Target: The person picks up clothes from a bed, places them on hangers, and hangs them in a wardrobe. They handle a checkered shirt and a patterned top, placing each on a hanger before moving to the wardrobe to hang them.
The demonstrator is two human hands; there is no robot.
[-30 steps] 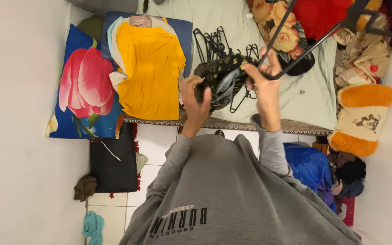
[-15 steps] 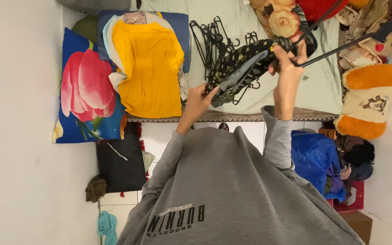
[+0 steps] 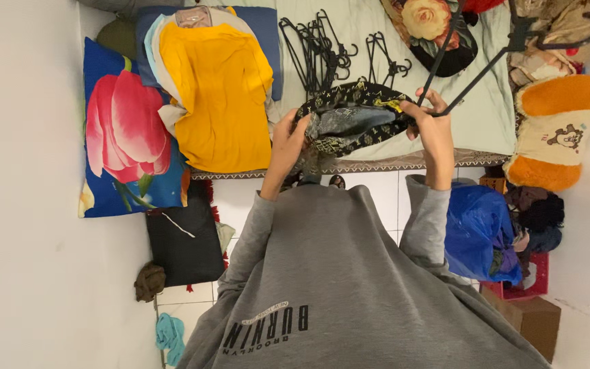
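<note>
2 hands are on one bundle of dark patterned cloth (image 3: 353, 123), held up over the near edge of the bed (image 3: 370, 41). The left hand (image 3: 286, 142) is closed on the cloth's left end, fingers wrapped into the folds so that only the back of the hand and the knuckles show. The right hand (image 3: 433, 125) grips the right end, and its fingers also pinch a black clothes hanger (image 3: 493, 58) whose arms run up toward the top right corner; the hook end is partly cut off by the picture's edge. What kind of garment the cloth is cannot be made out, since it is bunched and folded on itself, with a grey lining showing in the middle.

Behind the cloth, a heap of black hangers (image 3: 322, 48) lies on the pale green sheet, tangled so that they cannot be counted. To the left, a yellow shirt (image 3: 216, 96) lies flat on a stack of other clothes, beside a blue pillow with a pink flower (image 3: 121, 123). An orange and cream cushion (image 3: 554, 133) sits at the right. A blue plastic bag (image 3: 476, 232) stands on the floor by the right elbow. The grey sweatshirt (image 3: 349, 287) fills the lower part and hides the floor below the hands.
</note>
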